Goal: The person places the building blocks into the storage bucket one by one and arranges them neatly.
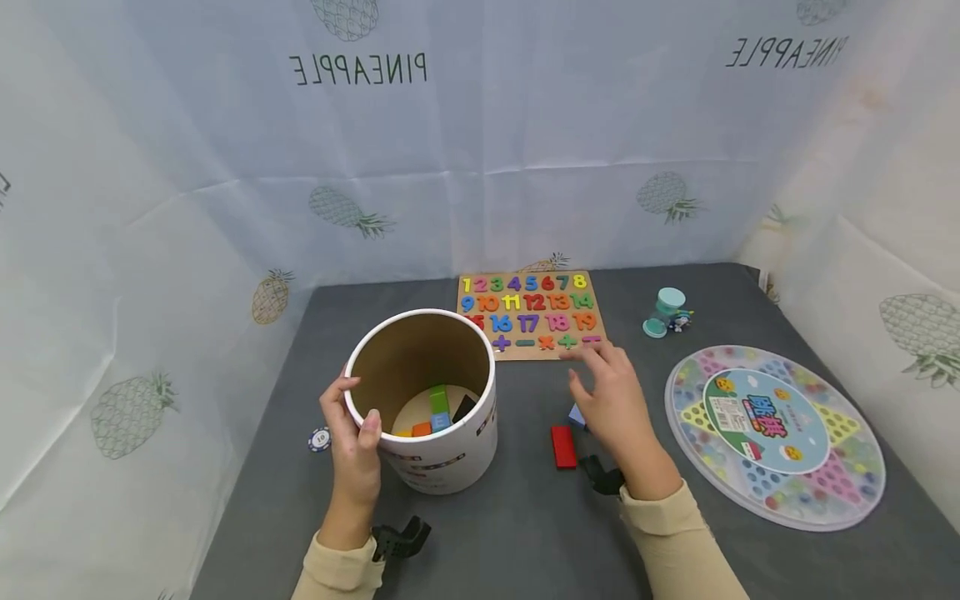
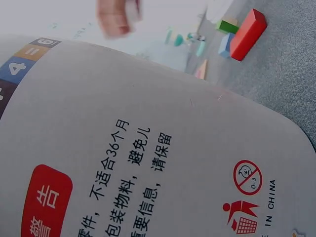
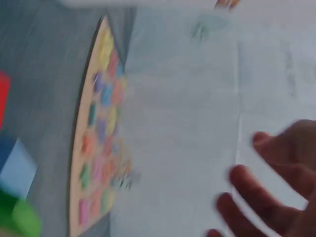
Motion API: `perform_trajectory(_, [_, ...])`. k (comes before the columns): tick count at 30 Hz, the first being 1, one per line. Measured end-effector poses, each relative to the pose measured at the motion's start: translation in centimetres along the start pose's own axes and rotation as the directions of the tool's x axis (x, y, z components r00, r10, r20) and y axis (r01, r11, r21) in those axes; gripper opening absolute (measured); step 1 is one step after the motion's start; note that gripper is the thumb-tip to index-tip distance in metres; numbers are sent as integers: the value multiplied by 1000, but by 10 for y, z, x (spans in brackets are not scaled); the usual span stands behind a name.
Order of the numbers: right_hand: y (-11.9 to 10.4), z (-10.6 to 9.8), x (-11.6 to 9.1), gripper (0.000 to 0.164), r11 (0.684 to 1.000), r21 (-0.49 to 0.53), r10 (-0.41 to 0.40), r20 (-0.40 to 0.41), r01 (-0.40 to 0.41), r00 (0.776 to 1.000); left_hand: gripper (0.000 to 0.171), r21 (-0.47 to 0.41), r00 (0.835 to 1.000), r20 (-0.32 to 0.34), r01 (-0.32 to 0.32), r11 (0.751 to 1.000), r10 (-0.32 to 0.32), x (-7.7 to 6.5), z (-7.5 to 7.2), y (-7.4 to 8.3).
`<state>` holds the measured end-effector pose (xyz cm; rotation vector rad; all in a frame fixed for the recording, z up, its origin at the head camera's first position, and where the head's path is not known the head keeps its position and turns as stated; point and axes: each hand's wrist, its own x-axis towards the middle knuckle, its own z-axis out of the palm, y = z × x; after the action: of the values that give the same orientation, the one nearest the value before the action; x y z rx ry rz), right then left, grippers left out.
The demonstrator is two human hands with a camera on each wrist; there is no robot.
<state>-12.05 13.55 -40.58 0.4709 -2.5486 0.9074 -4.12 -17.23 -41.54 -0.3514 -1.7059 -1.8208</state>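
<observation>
My left hand (image 1: 354, 450) grips a white cylindrical tub (image 1: 442, 467) at the left of its rim, thumb over the edge. Inside the tub lie several coloured blocks, among them a green block (image 1: 438, 398), a blue block (image 1: 440, 421) and an orange block (image 1: 422, 429). To the right, my right hand (image 1: 615, 404) is raised above the table with loosely bent fingers and nothing in them. Near it on the table are a red block (image 1: 564, 447) and a blue block (image 1: 577, 416), partly covered by the hand. A green block (image 3: 19, 217) shows in the right wrist view.
Behind the tub lies a wooden number board (image 1: 528, 321), partly hidden by it. At the right are a round board-game case (image 1: 772, 437), a teal-capped sand timer (image 1: 660, 315) and a small figure (image 1: 681, 321). A poker chip (image 1: 319, 439) lies left of the tub.
</observation>
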Motion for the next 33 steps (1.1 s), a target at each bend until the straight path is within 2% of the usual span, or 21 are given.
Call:
perform_trajectory(2, [18,-2,-4,38,990,-78,126,137,-116,983,52,-2,1000,1,-4,1000,4,0,0,0])
perform_trajectory(4, [32,-1,-10,51,973,-146,213,267,-179,940,52,-3,1000,6,-8,1000,8,0,-1,0])
perform_trajectory(7, [50,4,-20,68,957,-196,279,420,-214,863,53,2,1000,14,-15,1000,15,0,-2,1])
perform_trajectory(8, [55,6,-24,71,954,-208,289,453,-215,843,53,4,1000,15,-16,1000,16,0,-2,1])
perform_trajectory(9, [59,9,-28,72,952,-216,294,469,-215,833,53,7,1000,17,-16,1000,16,0,-2,1])
perform_trajectory(11, [64,13,-35,72,950,-229,298,461,-213,835,53,16,1000,21,-16,1000,16,-1,-2,1])
perform_trajectory(12, [66,14,-38,71,949,-232,300,443,-215,845,53,19,1000,23,-16,1000,16,-1,-2,0])
perform_trajectory(14, [70,16,-43,62,951,-235,280,377,-202,883,52,26,1000,24,-14,1000,13,-1,-2,0])
perform_trajectory(16, [73,16,-45,56,950,-231,281,329,-212,902,52,26,1000,24,-15,1000,14,-1,-2,-1])
perform_trajectory(19, [77,14,-46,52,941,-237,309,324,-240,894,52,20,1000,21,-17,1000,17,-1,-2,-1])
perform_trajectory(23, [79,11,-46,57,926,-252,360,376,-280,854,52,25,1000,22,-21,999,21,-2,-3,-2])
perform_trajectory(28, [75,9,-48,62,924,-260,370,416,-282,831,53,36,999,28,-17,999,16,-1,-2,-1])
perform_trajectory(31, [67,3,-48,69,920,-257,379,394,-295,837,52,31,999,30,-20,999,19,0,-2,-1])
perform_trajectory(33, [57,-5,-44,71,922,-226,378,340,-315,861,52,28,999,33,-22,999,21,0,-1,-1])
